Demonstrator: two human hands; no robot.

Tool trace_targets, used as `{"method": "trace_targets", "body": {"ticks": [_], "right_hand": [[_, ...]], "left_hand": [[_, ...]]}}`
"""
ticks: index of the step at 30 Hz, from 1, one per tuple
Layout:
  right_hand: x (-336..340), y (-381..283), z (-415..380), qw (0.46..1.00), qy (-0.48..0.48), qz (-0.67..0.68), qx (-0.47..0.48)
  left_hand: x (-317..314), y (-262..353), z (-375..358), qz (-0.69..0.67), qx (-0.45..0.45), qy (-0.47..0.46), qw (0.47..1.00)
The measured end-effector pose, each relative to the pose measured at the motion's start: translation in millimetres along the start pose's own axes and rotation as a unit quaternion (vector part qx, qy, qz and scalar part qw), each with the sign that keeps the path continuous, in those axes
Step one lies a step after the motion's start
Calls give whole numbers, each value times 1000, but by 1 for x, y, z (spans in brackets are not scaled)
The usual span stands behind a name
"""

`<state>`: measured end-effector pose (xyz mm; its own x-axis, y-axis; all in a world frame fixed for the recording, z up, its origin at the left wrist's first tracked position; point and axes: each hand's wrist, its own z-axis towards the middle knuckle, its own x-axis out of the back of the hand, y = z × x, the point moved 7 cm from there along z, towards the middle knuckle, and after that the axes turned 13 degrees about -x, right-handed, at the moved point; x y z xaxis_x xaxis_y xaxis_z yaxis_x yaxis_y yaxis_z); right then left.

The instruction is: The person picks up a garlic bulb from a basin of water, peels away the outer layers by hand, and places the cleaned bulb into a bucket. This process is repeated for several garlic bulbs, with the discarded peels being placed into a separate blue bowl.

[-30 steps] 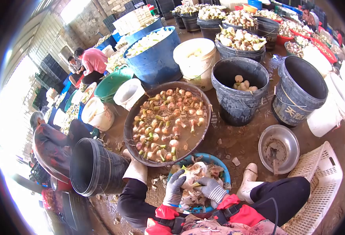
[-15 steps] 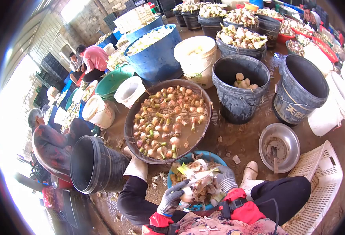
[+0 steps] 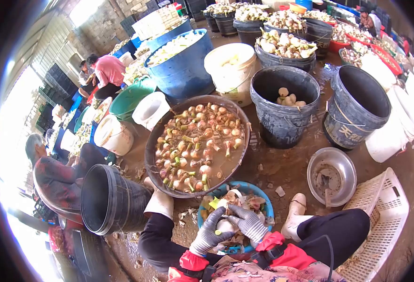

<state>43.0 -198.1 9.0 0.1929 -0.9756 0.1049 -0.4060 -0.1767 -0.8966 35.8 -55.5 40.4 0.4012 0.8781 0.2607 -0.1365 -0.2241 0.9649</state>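
Observation:
Both hands wear grey gloves with striped cuffs and meet over a blue basin (image 3: 269, 207) of peeled-off skins. My left hand (image 3: 210, 231) is closed around a pale garlic bulb (image 3: 226, 226) whose cut stem end points down. The fingers of my right hand (image 3: 249, 223) are bent against the same bulb from the right, pressed together. Beyond the basin stands a wide round tub (image 3: 149, 162), where many bulbs with short stems (image 3: 195, 145) lie in brown water.
Black buckets (image 3: 282, 117) (image 3: 357, 108) and a white bucket (image 3: 230, 75) stand behind the tub. A metal bowl (image 3: 331, 176) and white crate (image 3: 381, 221) are at right. A fallen black bucket (image 3: 115, 199) and a seated person (image 3: 59, 174) are at left.
My right hand has moved left and come against the bulb beside my left hand. The long leafy stalk and loose skins that were between the hands are no longer held up there.

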Motion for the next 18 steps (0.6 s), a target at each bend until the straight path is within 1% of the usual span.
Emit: {"method": "trace_targets", "body": {"ticks": [1, 2, 3, 4, 5, 7, 8, 9, 11, 12, 13, 14, 15, 17, 18], "right_hand": [[0, 0, -1, 999, -8, 32, -20], [0, -2, -2, 999, -7, 32, -20], [4, -6, -3, 998, 10, 62, 8], [8, -10, -5, 995, 28, 91, 35], [9, -12, -7, 995, 28, 91, 35], [16, -17, -10, 991, 35, 111, 62], [17, -19, -12, 990, 40, 97, 89], [18, -25, -14, 991, 39, 96, 89], [17, -23, -13, 984, -1, 177, -19], [19, -24, -11, 984, -2, 176, -19], [23, -27, -11, 957, -20, 291, 10], [29, -30, -10, 915, -38, 400, 39], [36, -42, -11, 804, -96, 587, 14], [56, -41, -9, 780, -58, 622, 34], [58, -39, -11, 804, -63, 591, 18]], "left_hand": [[-3, -2, 3, 16, -20, 7, 1000], [-5, -4, 1, 16, -20, 7, 1000], [-4, -8, -1, -92, 26, 57, 994], [-6, -13, -3, -198, 72, 106, 972], [-5, -17, -5, -246, 58, 175, 952], [1, -42, -10, -299, 93, 266, 912], [2, -61, -15, -350, 132, 288, 882], [4, -62, -14, -350, 131, 289, 881], [-10, -63, -9, -535, 156, 248, 792], [-14, -57, -7, -533, 161, 251, 792], [-14, -61, -8, -533, 161, 252, 792], [-10, -67, -9, -517, 140, 258, 804], [-7, -69, -10, -501, 119, 264, 815], [-2, -57, -7, -629, 76, 275, 723], [3, -60, -8, -618, 92, 303, 720]]}}
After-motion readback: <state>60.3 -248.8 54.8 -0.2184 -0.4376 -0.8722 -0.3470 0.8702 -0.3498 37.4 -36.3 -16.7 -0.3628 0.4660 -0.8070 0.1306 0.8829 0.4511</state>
